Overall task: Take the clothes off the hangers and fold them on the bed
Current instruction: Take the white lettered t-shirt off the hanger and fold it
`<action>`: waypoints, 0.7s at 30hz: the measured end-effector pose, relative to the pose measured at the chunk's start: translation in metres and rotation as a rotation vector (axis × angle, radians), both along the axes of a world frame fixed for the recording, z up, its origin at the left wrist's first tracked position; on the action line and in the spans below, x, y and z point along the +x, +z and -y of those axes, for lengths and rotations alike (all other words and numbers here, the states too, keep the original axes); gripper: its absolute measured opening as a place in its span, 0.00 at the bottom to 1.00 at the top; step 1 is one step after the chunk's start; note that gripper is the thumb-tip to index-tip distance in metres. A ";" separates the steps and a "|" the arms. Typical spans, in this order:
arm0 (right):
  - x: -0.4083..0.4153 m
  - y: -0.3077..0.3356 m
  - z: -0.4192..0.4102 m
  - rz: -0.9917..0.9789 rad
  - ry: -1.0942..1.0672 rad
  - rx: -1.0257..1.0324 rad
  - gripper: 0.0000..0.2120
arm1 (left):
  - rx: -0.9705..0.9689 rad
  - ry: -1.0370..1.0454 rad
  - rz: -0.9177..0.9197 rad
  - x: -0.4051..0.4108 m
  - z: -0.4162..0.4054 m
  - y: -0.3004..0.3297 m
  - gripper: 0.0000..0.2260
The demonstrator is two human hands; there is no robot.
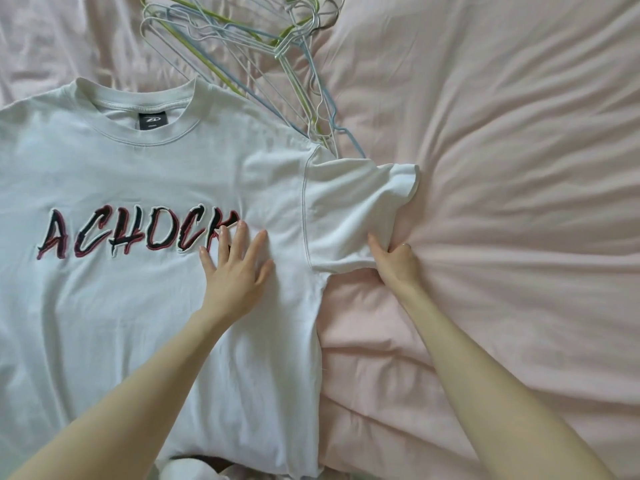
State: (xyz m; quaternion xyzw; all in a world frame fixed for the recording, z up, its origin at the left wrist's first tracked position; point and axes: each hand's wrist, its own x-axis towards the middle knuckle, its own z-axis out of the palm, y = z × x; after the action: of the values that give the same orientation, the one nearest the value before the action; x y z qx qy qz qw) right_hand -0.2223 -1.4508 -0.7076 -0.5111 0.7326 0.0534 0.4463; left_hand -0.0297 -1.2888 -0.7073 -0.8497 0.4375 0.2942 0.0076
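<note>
A white T-shirt (131,306) with black and red lettering lies face up and spread flat on the bed, collar away from me. My left hand (235,268) presses flat on its chest, fingers apart, just right of the lettering. My right hand (394,261) pinches the lower edge of the shirt's right-side sleeve (353,209), which lies bunched on the sheet. A heap of bare wire hangers (256,53) in white, blue and green lies beyond the collar, partly tucked under the shirt's shoulder.
The pink sheet (502,202) covers the whole bed and is creased, with folds radiating from my right hand. At the bottom edge, under the shirt's hem, something white and dark (194,467) shows partly.
</note>
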 end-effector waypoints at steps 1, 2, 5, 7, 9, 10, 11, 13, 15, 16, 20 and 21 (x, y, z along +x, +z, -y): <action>0.002 -0.002 -0.002 -0.006 0.004 0.003 0.34 | 0.000 0.004 -0.002 0.000 0.000 0.000 0.22; 0.002 -0.003 -0.004 0.004 0.006 0.004 0.31 | 0.002 0.005 -0.004 0.000 0.001 0.000 0.23; -0.008 -0.006 -0.005 0.104 -0.029 0.058 0.13 | 0.011 0.005 0.001 0.001 0.002 0.000 0.23; -0.021 -0.003 -0.004 0.112 -0.031 0.099 0.15 | 0.014 0.007 0.014 0.001 0.002 0.000 0.23; -0.033 0.001 -0.006 0.079 0.015 0.125 0.16 | 0.007 0.003 0.048 -0.001 0.002 0.000 0.22; -0.037 0.004 -0.007 0.063 0.034 0.140 0.16 | 0.001 -0.002 0.066 -0.003 0.003 0.000 0.22; -0.039 0.007 -0.008 0.056 0.047 0.152 0.17 | -0.011 -0.005 0.078 -0.005 0.003 0.000 0.22; -0.041 0.010 -0.005 0.038 0.066 0.221 0.15 | -0.050 -0.011 0.078 -0.010 0.007 0.001 0.22; -0.037 0.015 0.002 -0.007 0.094 0.307 0.10 | -0.091 -0.041 0.061 -0.013 0.015 0.002 0.22; -0.034 0.018 0.007 -0.035 0.125 0.312 0.10 | -0.109 -0.069 0.057 -0.014 0.021 0.003 0.22; -0.021 0.021 0.035 -0.049 0.132 -0.057 0.15 | -0.179 -0.162 0.070 -0.014 0.054 0.005 0.25; -0.015 0.022 0.044 0.025 0.055 -0.160 0.14 | -0.200 -0.171 0.070 -0.013 0.065 0.005 0.24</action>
State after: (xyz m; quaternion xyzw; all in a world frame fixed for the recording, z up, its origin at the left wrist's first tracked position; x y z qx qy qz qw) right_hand -0.2369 -1.4950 -0.6858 -0.5657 0.7146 0.0008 0.4115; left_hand -0.0430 -1.3535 -0.7022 -0.8155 0.5349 0.2178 -0.0369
